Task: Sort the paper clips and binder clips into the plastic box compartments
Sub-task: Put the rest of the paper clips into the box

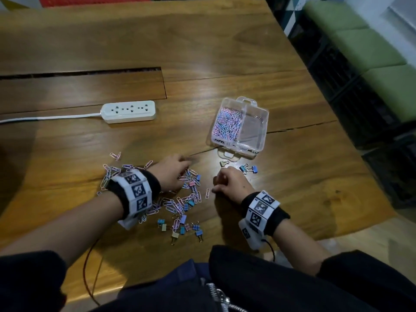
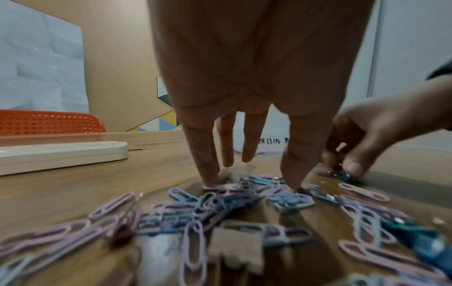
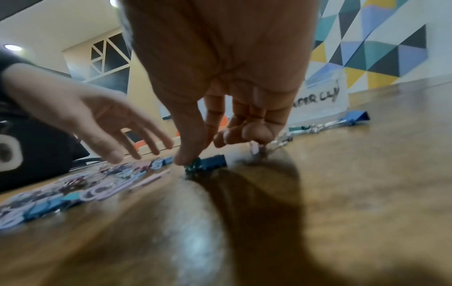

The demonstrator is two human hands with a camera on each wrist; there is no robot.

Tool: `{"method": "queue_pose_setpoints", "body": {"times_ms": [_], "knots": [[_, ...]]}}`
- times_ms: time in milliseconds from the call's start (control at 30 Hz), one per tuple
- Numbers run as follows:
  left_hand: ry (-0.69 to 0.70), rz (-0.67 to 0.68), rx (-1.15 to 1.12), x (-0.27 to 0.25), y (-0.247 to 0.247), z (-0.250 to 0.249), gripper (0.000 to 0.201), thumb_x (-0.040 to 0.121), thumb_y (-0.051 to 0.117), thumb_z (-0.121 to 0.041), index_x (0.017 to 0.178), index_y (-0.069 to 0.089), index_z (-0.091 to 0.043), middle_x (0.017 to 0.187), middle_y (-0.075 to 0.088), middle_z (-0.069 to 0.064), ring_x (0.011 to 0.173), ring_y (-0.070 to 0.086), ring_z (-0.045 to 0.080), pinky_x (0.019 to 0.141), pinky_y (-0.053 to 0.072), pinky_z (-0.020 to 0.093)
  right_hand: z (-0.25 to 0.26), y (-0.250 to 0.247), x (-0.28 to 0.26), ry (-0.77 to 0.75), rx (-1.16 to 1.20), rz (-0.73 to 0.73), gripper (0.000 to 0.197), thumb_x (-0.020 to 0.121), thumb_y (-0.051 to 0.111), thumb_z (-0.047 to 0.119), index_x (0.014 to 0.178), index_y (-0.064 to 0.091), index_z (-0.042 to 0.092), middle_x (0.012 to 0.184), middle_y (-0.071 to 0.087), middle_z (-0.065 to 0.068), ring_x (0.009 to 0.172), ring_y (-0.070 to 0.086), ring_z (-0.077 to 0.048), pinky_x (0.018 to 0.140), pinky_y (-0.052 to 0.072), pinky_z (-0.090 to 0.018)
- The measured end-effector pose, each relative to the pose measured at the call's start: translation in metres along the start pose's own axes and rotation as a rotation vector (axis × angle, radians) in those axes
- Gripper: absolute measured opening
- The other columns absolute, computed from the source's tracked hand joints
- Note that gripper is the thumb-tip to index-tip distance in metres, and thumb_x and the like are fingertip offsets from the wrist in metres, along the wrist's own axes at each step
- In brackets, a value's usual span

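A clear two-compartment plastic box (image 1: 262, 131) sits right of centre; its left compartment is full of pastel paper clips (image 1: 227, 123), and its right one looks empty. A loose pile of paper clips (image 1: 180, 200) and small binder clips (image 1: 181, 228) lies in front of me. My left hand (image 1: 174, 172) rests straight-fingered on the pile (image 2: 220, 205), fingertips (image 2: 209, 179) touching the clips. To the right of the pile, my right hand (image 1: 217, 185) pinches a teal binder clip (image 3: 193, 167) against the table, beside a blue one (image 3: 215, 160). More binder clips (image 1: 247, 168) lie near the box's front.
A white power strip (image 1: 128, 111) with its cable lies at the back left. The wooden table (image 1: 304, 176) ends close on the right, with green seating (image 1: 371, 52) beyond. An orange chair (image 2: 49, 122) stands behind the table.
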State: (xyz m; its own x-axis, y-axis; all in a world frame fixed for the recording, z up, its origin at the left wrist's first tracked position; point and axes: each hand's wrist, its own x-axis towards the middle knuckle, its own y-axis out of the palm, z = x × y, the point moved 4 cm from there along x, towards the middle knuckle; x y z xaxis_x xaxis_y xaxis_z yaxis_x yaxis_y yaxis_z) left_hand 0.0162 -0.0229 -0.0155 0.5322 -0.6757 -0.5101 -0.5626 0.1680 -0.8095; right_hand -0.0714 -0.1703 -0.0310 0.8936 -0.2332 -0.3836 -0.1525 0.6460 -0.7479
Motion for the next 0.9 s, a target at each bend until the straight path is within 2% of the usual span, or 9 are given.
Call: {"method": "queue_pose_setpoints", "body": {"times_ms": [100, 200, 267, 333, 500, 633, 733, 833, 900], "knots": [[0.02, -0.005, 0.081, -0.007, 0.015, -0.004, 0.068, 0.086, 0.056, -0.034, 0.145, 0.023, -0.02, 0.145, 0.03, 0.004, 0.131, 0.031, 0.022, 0.104, 0.041, 0.035, -0.005, -0.008, -0.001, 0.003, -0.046, -0.035, 0.017, 0.076, 0.069, 0.018, 0.087, 0.058, 0.013, 0.093, 0.048, 0.001, 0.092, 0.049, -0.018, 0.076, 0.036, -0.025], [0.025, -0.093, 0.079, -0.009, 0.024, -0.007, 0.054, 0.087, 0.055, -0.034, 0.136, 0.041, -0.016, 0.134, 0.042, 0.006, 0.121, 0.038, 0.022, 0.101, 0.04, 0.034, 0.001, -0.008, -0.008, -0.082, -0.091, -0.123, 0.023, 0.081, 0.063, 0.016, 0.101, 0.056, 0.01, 0.103, 0.048, -0.001, 0.095, 0.045, -0.014, 0.08, 0.035, -0.02], [0.035, -0.139, 0.025, -0.011, 0.025, -0.008, 0.041, 0.087, 0.056, -0.028, 0.125, 0.052, -0.014, 0.126, 0.049, 0.005, 0.115, 0.044, 0.021, 0.099, 0.039, 0.031, 0.01, 0.002, -0.016, -0.143, -0.049, -0.078, 0.024, 0.082, 0.061, 0.012, 0.105, 0.055, 0.007, 0.107, 0.049, -0.003, 0.094, 0.046, -0.012, 0.083, 0.036, -0.018], [0.046, -0.14, -0.012, -0.012, 0.026, -0.01, 0.029, 0.088, 0.055, -0.022, 0.115, 0.057, -0.011, 0.12, 0.053, 0.006, 0.11, 0.05, 0.021, 0.096, 0.041, 0.03, 0.017, 0.017, -0.02, -0.164, -0.035, 0.03, 0.026, 0.082, 0.061, 0.009, 0.107, 0.056, 0.006, 0.113, 0.052, -0.008, 0.103, 0.049, -0.019, 0.094, 0.04, -0.024], [0.031, -0.088, -0.05, -0.009, 0.029, -0.012, 0.015, 0.089, 0.052, -0.015, 0.101, 0.059, -0.009, 0.107, 0.062, 0.008, 0.099, 0.057, 0.022, 0.082, 0.043, 0.027, 0.024, 0.032, -0.02, -0.056, -0.048, 0.112, 0.033, 0.082, 0.06, 0.007, 0.114, 0.055, 0.009, 0.12, 0.048, -0.009, 0.115, 0.046, -0.024, 0.103, 0.039, -0.035], [0.001, -0.075, -0.211, -0.008, 0.023, -0.005, 0.025, 0.09, 0.052, -0.012, 0.114, 0.058, -0.007, 0.114, 0.063, 0.009, 0.098, 0.06, 0.021, 0.079, 0.046, 0.024, 0.024, 0.03, -0.02, -0.079, -0.099, 0.14, 0.028, 0.082, 0.06, 0.012, 0.109, 0.054, 0.008, 0.117, 0.053, -0.01, 0.11, 0.049, -0.023, 0.096, 0.04, -0.032], [-0.026, -0.089, -0.393, -0.01, 0.015, 0.0, 0.03, 0.092, 0.05, -0.016, 0.12, 0.057, -0.008, 0.108, 0.06, 0.007, 0.093, 0.061, 0.021, 0.077, 0.05, 0.026, 0.021, 0.025, -0.019, -0.1, -0.092, 0.155, 0.017, 0.079, 0.065, 0.017, 0.084, 0.049, 0.014, 0.095, 0.049, -0.003, 0.091, 0.045, -0.017, 0.081, 0.036, -0.026], [-0.105, -0.073, -0.77, -0.009, 0.013, 0.009, 0.013, 0.093, 0.048, -0.016, 0.098, 0.059, -0.01, 0.088, 0.058, 0.004, 0.073, 0.057, 0.016, 0.064, 0.05, 0.023, 0.015, 0.022, -0.018, -0.06, 0.068, 0.161, 0.024, 0.081, 0.062, 0.007, 0.071, 0.043, 0.017, 0.083, 0.049, 0.001, 0.075, 0.046, -0.011, 0.075, 0.038, -0.026], [-0.165, -0.071, -1.063, -0.008, 0.012, 0.013, 0.017, 0.094, 0.04, -0.011, 0.08, 0.051, -0.012, 0.075, 0.05, 0.003, 0.06, 0.047, 0.013, 0.049, 0.044, 0.019, 0.01, 0.023, -0.018, 0.015, 0.336, 0.186, 0.025, 0.083, 0.056, -0.001, 0.072, 0.044, 0.017, 0.081, 0.053, -0.001, 0.07, 0.05, -0.007, 0.069, 0.045, -0.023]]}}
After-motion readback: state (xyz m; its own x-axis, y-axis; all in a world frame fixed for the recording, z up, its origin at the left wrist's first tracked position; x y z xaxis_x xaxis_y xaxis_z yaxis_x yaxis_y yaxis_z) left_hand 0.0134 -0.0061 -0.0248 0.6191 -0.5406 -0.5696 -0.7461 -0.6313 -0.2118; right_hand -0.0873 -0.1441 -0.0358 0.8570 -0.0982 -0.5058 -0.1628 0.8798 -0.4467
